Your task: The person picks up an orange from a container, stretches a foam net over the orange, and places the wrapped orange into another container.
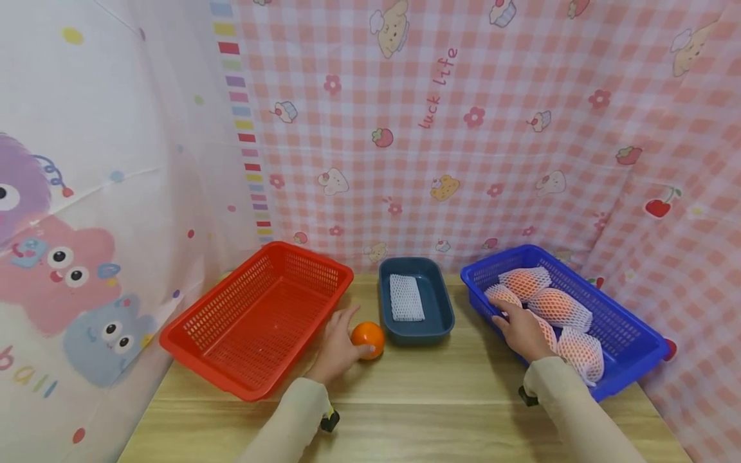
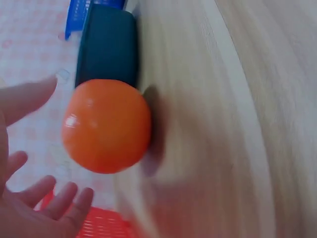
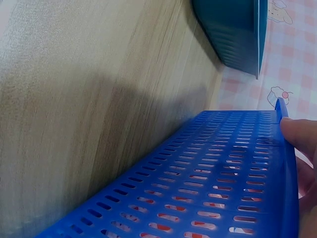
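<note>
An orange (image 1: pixel 367 340) sits on the wooden table between a red basket and a dark teal tray. Beside it is my left hand (image 1: pixel 337 346), thumb and fingers spread around its near-left side; the left wrist view shows a gap between the hand and the orange (image 2: pixel 107 126). My right hand (image 1: pixel 523 330) lies over the left rim of the blue basket (image 1: pixel 628 334), its thumb at the rim (image 3: pixel 287 173) in the right wrist view. Its fingers are close to a net-wrapped fruit (image 1: pixel 502 294); their tips inside the basket are partly hidden.
The red basket (image 1: pixel 249 328) at the left has nothing in it. In the teal tray (image 1: pixel 437 302) lies a flattened white foam net (image 1: pixel 406 298). Several orange fruits in white foam nets (image 1: pixel 559 307) fill the blue basket's left part. Patterned cloth hangs behind and at both sides.
</note>
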Demonstrator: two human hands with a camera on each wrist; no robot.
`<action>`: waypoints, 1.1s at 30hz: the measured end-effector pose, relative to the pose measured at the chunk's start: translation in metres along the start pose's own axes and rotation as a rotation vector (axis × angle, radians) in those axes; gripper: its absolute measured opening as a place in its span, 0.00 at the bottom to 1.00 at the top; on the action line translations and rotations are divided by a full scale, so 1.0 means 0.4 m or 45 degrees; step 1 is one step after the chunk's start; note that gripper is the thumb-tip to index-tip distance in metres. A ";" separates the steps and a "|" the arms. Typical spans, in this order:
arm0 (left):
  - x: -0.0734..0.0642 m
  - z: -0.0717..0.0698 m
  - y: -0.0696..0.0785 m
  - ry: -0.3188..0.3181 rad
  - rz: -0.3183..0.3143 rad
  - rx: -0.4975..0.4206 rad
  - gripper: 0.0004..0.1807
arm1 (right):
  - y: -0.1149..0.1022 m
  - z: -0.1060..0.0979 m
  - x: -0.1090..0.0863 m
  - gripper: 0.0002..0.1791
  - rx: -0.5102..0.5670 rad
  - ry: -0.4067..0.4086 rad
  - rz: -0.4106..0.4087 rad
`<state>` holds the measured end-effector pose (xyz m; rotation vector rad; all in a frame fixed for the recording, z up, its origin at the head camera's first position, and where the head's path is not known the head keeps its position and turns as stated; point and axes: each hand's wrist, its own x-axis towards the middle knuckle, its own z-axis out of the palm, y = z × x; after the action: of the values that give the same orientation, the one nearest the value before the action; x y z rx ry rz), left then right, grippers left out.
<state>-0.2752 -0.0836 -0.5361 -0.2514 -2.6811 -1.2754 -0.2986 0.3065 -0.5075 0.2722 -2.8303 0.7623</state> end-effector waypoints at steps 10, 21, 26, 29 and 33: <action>-0.008 -0.090 -0.005 0.291 0.360 0.473 0.38 | -0.002 -0.001 0.001 0.24 -0.008 0.003 -0.030; -0.006 -0.168 -0.038 0.140 0.011 0.254 0.34 | -0.015 -0.006 0.001 0.24 -0.028 -0.031 -0.009; -0.005 -0.177 -0.053 0.175 0.008 0.216 0.30 | -0.039 0.003 0.020 0.23 -0.205 0.054 -0.097; -0.004 -0.179 -0.057 0.181 0.007 0.212 0.29 | -0.069 0.020 0.033 0.24 -0.261 0.153 -0.184; 0.000 -0.185 -0.059 0.167 -0.015 0.183 0.30 | -0.116 0.069 0.068 0.30 -0.133 0.162 -0.205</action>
<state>-0.2749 -0.1558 -0.5076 -0.1289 -2.6498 -1.0560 -0.3181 0.2494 -0.5024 0.4140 -2.6790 0.5749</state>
